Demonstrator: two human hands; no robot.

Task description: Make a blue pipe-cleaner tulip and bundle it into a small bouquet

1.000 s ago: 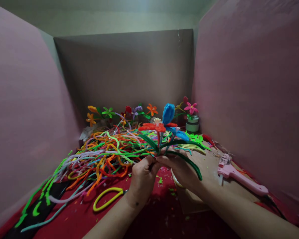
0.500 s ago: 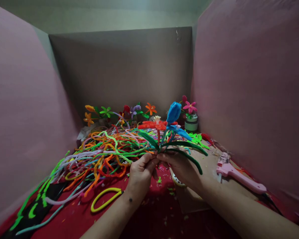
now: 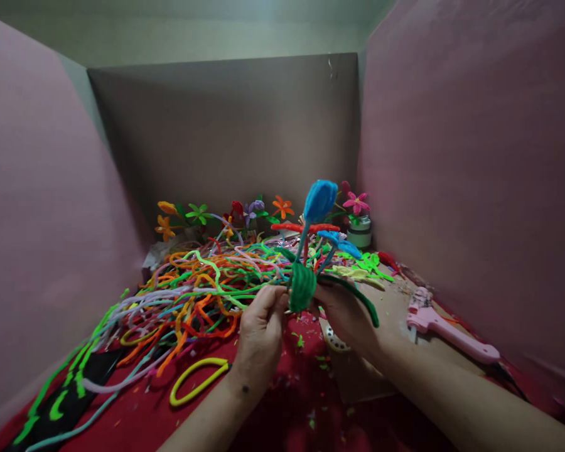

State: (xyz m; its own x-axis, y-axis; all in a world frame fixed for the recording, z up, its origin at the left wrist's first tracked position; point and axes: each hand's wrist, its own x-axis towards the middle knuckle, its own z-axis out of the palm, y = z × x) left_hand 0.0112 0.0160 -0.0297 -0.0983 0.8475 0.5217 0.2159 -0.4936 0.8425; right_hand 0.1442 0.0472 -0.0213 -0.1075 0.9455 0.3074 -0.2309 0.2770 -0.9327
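Note:
Between both hands a pipe-cleaner flower bunch [image 3: 321, 201] stands roughly upright. It carries a blue bud on top, a red flower [image 3: 295, 227] seen edge-on and a lower blue flower [image 3: 348, 246]. A broad green leaf [image 3: 303, 287] faces me in front of the stems, and a long green leaf [image 3: 358, 297] curves down to the right. My left hand [image 3: 262, 323] pinches the bunch from the left near the stem base. From the right, my right hand [image 3: 346, 317] closes on it, with its fingertips partly hidden behind the green leaf.
Loose pipe cleaners [image 3: 202, 285] pile up left and behind. A pink glue gun [image 3: 452, 333] lies on a board at right. Yellow-handled pliers or scissors [image 3: 174, 390] rest near my left wrist. Finished flowers [image 3: 282, 206] and a pale green jar [image 3: 359, 232] stand before the back panel.
The bunch has been turned, so a green leaf now faces me and the red flower shows edge-on. The blue bud has shifted slightly left and up; both hands keep hold.

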